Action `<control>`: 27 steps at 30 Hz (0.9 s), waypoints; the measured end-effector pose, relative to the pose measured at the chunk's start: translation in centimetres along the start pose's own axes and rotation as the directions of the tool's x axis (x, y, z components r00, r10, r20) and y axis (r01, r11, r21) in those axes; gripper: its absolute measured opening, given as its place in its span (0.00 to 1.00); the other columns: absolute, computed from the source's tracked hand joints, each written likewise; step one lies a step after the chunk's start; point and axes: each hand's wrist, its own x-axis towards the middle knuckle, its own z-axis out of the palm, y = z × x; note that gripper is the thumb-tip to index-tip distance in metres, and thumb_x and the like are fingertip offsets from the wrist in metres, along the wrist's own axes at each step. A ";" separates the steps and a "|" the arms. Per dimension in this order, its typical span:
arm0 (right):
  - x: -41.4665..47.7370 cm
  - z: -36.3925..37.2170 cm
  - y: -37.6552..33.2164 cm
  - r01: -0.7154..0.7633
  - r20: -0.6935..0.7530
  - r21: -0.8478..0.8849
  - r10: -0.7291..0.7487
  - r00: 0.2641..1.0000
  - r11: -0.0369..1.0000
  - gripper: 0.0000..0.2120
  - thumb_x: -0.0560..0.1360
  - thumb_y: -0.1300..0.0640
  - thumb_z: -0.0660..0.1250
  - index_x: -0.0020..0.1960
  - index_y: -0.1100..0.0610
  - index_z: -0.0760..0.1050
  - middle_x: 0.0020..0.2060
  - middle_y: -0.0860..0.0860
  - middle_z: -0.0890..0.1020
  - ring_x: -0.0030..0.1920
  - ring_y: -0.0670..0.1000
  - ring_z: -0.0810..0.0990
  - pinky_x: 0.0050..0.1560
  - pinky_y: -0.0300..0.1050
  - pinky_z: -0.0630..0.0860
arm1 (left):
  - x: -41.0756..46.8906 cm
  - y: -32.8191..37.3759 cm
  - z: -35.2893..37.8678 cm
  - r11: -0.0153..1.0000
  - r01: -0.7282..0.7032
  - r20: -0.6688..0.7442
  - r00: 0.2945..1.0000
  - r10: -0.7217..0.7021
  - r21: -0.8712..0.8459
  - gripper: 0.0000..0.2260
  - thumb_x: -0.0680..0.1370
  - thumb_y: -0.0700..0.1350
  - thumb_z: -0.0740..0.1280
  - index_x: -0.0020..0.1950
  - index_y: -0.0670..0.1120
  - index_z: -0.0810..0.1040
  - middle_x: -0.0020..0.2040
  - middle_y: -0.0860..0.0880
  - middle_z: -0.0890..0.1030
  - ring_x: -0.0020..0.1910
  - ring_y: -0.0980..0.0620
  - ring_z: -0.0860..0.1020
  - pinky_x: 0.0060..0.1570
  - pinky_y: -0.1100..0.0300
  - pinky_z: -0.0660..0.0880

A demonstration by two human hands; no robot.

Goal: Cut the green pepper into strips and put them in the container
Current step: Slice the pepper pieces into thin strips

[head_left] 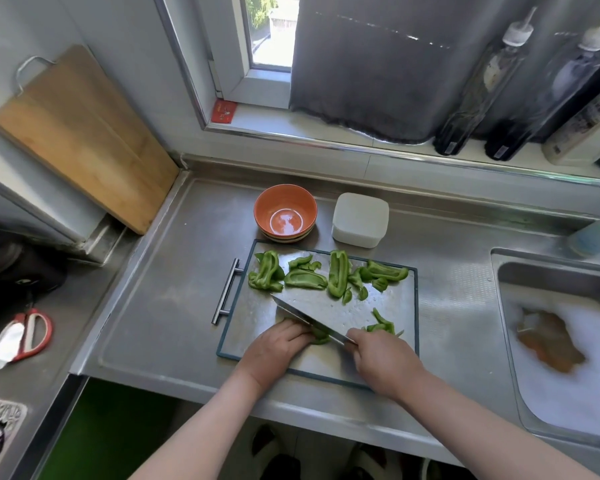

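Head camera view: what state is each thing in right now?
Knife: gripped by right hand, blade on pepper piece.
Pepper piece: held down by left hand.
Large pepper pieces: uncut, at far edge of board.
Strips: few, beside right hand.
Orange bowl: upright, empty.
White container: seems lidded.
Sink: full of foam.

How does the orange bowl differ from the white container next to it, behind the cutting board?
The orange bowl is round; the white container is square with rounded corners. The bowl is glossy orange inside, the container plain milky white. The bowl stands open and visibly empty, while the container's top looks flat and I cannot tell what is inside. Both stand upright on the steel counter, just beyond the cutting board.
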 end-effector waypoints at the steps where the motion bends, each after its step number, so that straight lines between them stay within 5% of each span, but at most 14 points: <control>1: 0.2 0.1 0.0 -0.006 0.007 0.009 0.006 1.000 1.000 0.09 0.83 0.52 0.55 0.52 0.52 0.73 0.43 0.55 0.81 0.43 0.58 0.78 0.41 0.50 0.73 | 0.0 0.0 0.1 1.000 0.000 -0.005 1.000 0.000 0.003 0.10 0.75 0.39 0.66 0.55 0.45 0.82 0.53 0.48 0.82 0.53 0.51 0.77 0.54 0.60 0.76; 15: -0.1 0.5 -1.5 0.050 -0.074 -0.032 -0.052 0.996 0.998 0.11 0.83 0.50 0.54 0.55 0.49 0.74 0.43 0.55 0.82 0.43 0.61 0.80 0.40 0.52 0.76 | 0.7 0.3 1.0 0.999 0.009 -0.127 0.992 -0.004 0.038 0.04 0.75 0.43 0.74 0.48 0.46 0.85 0.47 0.49 0.84 0.46 0.48 0.81 0.46 0.55 0.79; 27: -2.4 0.1 -0.9 0.028 -0.067 -0.078 -0.033 0.997 0.997 0.10 0.82 0.54 0.53 0.54 0.50 0.74 0.40 0.52 0.79 0.40 0.57 0.76 0.36 0.48 0.67 | 0.5 0.4 1.6 0.999 0.020 -0.194 0.981 -0.015 0.026 0.03 0.73 0.40 0.75 0.46 0.44 0.85 0.46 0.47 0.84 0.46 0.49 0.80 0.48 0.56 0.79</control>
